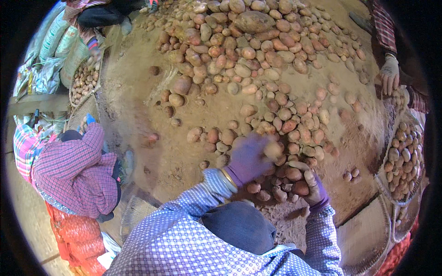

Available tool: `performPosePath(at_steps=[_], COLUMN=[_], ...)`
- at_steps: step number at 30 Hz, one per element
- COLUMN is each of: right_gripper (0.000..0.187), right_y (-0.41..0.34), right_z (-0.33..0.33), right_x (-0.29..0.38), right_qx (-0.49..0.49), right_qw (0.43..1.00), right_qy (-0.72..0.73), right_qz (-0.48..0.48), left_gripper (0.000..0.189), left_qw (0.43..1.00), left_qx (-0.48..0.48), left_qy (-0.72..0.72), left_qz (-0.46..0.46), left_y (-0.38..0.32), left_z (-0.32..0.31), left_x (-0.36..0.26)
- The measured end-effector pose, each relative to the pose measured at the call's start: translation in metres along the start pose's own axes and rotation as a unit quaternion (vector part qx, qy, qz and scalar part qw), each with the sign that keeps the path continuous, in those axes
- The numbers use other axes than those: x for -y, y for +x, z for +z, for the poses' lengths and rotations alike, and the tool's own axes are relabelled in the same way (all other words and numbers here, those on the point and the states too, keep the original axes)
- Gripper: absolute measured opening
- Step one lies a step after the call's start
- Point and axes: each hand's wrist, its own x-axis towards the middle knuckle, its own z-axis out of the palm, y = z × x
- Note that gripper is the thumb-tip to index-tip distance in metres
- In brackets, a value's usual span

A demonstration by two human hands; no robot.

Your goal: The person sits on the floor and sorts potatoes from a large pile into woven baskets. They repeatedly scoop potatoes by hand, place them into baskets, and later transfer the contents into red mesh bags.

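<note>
My left hand (250, 159), in a purple glove and blurred by motion, reaches over the near part of a potato pile. A pale potato (273, 150), equally blurred, is at its fingertips. To its right, my right hand (315, 188) wears a glove with a soiled, pale palm side and a purple cuff. Its fingers curl around a reddish potato (300, 188), and another potato (293, 174) touches it. Below and between my hands lie several smaller potatoes (279, 194) on the soil. The main heap of potatoes (241, 71) spreads out ahead, with one very large lump (254, 22) on top.
A co-worker in a checked jacket (72, 169) crouches at left by a woven basket (84, 112). Another person's gloved hand (390, 74) is above a potato-filled basket (377, 177) at right. Woven sacks (55, 36) and red mesh sacks (81, 234) stand left. A woven basket (366, 231) sits lower right.
</note>
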Motion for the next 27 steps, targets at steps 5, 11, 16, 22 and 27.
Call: performPosePath(at_steps=[5,11,16,22,27], right_gripper=[0.076,0.068,0.069,0.064,0.063], right_y=[0.009,-0.007,-0.021,-0.023,-0.018], right_z=[0.014,0.019,0.016,0.008,0.015], right_x=[-0.005,-0.004,-0.016,-0.024,-0.011], right_qx=[-0.003,0.019,-0.042,-0.015,0.029], right_qw=[0.997,0.964,0.954,0.95,0.952], right_qy=[0.066,0.264,0.295,0.308,0.302], right_qz=[0.039,-0.001,0.028,0.048,0.046], left_gripper=[0.052,0.037,0.049,0.057,0.065], left_qw=[0.971,0.993,0.936,0.944,0.972], left_qx=[0.19,-0.034,-0.025,0.008,-0.057], left_qy=[-0.13,0.075,0.26,0.151,-0.034], left_qz=[0.073,-0.084,-0.234,-0.293,-0.227], left_y=[0.0,-0.007,-0.06,-0.054,-0.024], left_z=[-0.004,-0.041,-0.105,-0.077,-0.057], left_x=[-0.043,0.046,0.14,0.168,0.106])
